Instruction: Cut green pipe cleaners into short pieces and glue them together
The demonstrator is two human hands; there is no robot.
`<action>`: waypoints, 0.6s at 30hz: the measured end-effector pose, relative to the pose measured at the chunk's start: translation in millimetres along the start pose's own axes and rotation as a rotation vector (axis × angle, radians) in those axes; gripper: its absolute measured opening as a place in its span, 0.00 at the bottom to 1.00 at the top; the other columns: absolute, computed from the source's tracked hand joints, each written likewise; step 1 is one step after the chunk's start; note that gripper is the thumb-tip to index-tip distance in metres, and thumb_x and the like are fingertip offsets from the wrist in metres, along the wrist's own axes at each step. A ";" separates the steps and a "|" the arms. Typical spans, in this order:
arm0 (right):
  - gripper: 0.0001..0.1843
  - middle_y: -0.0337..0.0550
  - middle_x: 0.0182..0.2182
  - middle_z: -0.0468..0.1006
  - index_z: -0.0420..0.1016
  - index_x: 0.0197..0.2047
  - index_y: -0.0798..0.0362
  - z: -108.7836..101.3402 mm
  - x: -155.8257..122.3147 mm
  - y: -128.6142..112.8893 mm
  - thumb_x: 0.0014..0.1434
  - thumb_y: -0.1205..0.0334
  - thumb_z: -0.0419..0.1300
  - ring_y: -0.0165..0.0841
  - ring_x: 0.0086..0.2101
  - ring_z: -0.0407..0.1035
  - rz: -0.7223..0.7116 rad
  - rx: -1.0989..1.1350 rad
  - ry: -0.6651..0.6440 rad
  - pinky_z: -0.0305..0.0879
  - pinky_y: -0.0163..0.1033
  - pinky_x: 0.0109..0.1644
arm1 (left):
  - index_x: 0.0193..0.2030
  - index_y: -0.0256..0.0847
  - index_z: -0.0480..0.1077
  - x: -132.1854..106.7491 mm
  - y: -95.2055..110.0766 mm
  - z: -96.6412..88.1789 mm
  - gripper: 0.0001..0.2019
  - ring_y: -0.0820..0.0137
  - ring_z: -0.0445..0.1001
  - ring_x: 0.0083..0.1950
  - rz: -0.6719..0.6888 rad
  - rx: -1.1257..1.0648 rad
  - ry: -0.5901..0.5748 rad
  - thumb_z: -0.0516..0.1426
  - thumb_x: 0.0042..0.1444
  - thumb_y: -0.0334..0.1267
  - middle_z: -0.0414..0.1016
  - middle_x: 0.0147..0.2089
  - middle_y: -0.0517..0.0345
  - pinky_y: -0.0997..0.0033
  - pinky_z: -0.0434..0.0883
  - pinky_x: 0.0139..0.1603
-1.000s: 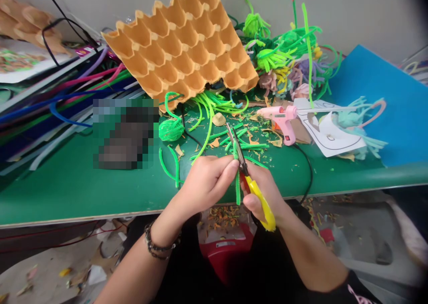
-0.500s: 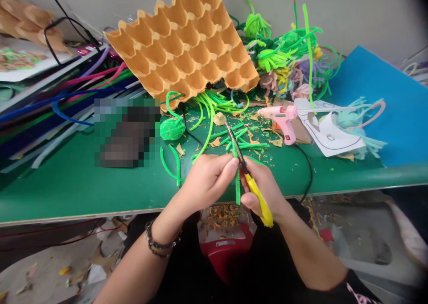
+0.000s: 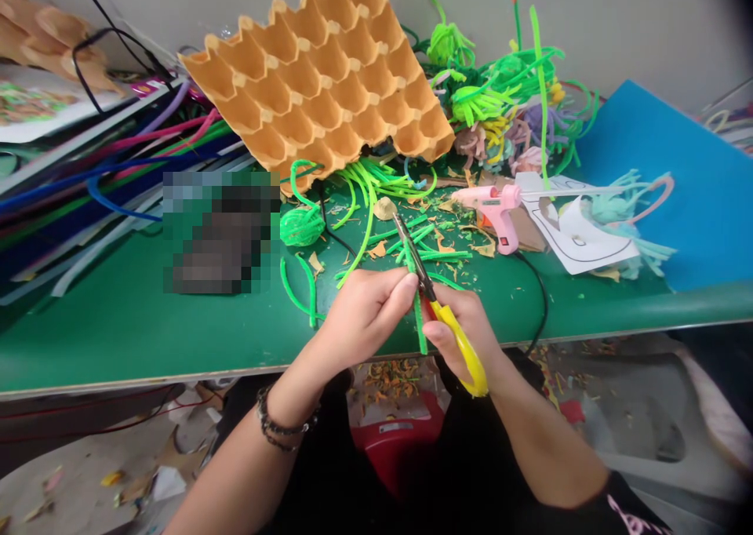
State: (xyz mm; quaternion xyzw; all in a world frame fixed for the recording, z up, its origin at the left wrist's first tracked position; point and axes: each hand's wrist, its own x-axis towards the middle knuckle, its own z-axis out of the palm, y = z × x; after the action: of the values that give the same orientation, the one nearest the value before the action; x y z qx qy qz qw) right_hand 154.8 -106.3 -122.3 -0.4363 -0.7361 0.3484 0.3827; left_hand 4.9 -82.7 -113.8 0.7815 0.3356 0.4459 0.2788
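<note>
My left hand (image 3: 361,315) pinches a green pipe cleaner (image 3: 420,327) that hangs down over the front edge of the green table (image 3: 118,323). My right hand (image 3: 464,335) grips yellow-handled scissors (image 3: 464,347). The blades (image 3: 409,249) point up and away, with the pipe cleaner lying against them near the pivot. Both hands are closed and sit close together at the table's edge.
An orange egg tray (image 3: 329,80) leans at the back. A pink glue gun (image 3: 497,209) with a black cord lies to the right, beside white paper (image 3: 573,237) and a blue sheet (image 3: 664,174). Green pipe-cleaner pieces (image 3: 423,245), a green ball (image 3: 301,225) and coloured bundles (image 3: 506,103) litter the table.
The scissors' tips have tilted a little to the left and the pipe cleaner's lower end now slants rightward. Both hands stay in place.
</note>
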 end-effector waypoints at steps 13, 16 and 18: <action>0.30 0.32 0.19 0.53 0.56 0.24 0.52 1.9 3.1 5.4 0.51 0.30 0.46 0.24 0.20 0.47 0.049 0.006 0.056 0.45 0.33 0.22 | 0.16 0.37 0.58 0.1 -3.7 -1.1 0.20 0.82 0.55 0.14 -0.077 -0.102 -0.031 0.45 0.60 0.34 0.55 0.11 0.67 0.81 0.55 0.17; 0.30 0.33 0.21 0.57 0.57 0.28 0.52 2.9 3.2 9.5 0.51 0.30 0.46 0.25 0.21 0.50 0.050 0.049 0.023 0.48 0.34 0.23 | 0.19 0.36 0.65 1.6 -3.1 -1.5 0.19 0.82 0.57 0.15 -0.113 -0.162 -0.023 0.46 0.60 0.35 0.60 0.13 0.66 0.81 0.57 0.18; 0.28 0.33 0.21 0.58 0.58 0.30 0.52 3.7 2.3 12.3 0.53 0.33 0.46 0.25 0.21 0.51 0.037 0.060 0.040 0.49 0.34 0.23 | 0.23 0.36 0.69 2.4 -2.4 -2.0 0.18 0.82 0.57 0.15 -0.143 -0.233 -0.012 0.47 0.60 0.37 0.63 0.14 0.66 0.81 0.57 0.18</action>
State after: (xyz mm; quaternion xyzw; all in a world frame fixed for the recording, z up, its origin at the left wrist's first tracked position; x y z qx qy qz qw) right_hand 155.4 -100.2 -133.8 -0.4450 -0.7094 0.3684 0.4037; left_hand 3.4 -79.1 -113.4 0.7205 0.3349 0.4563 0.4006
